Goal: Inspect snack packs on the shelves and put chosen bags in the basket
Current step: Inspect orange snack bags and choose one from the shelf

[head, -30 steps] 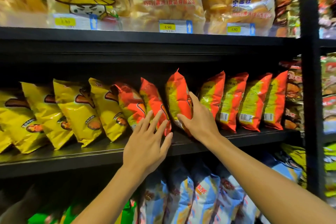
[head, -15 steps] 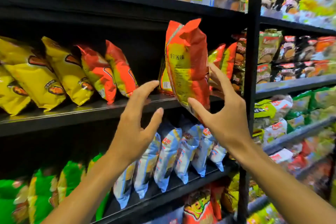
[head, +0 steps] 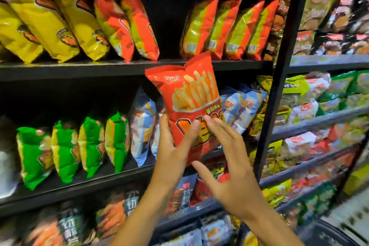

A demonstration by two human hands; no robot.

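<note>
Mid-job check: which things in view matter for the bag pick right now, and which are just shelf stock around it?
In play:
red fries bag, off the shelf
left hand, gripping its lower part
right hand, fingers spread beside the bag
dark basket rim, bottom right

Just stock:
yellow bags
green bags
blue-and-white bags

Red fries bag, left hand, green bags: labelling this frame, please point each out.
Red fries bag [head: 191,94], head view, printed front.
Left hand [head: 175,146], head view, back of hand.
Green bags [head: 65,150], head view, one bag's front.
</note>
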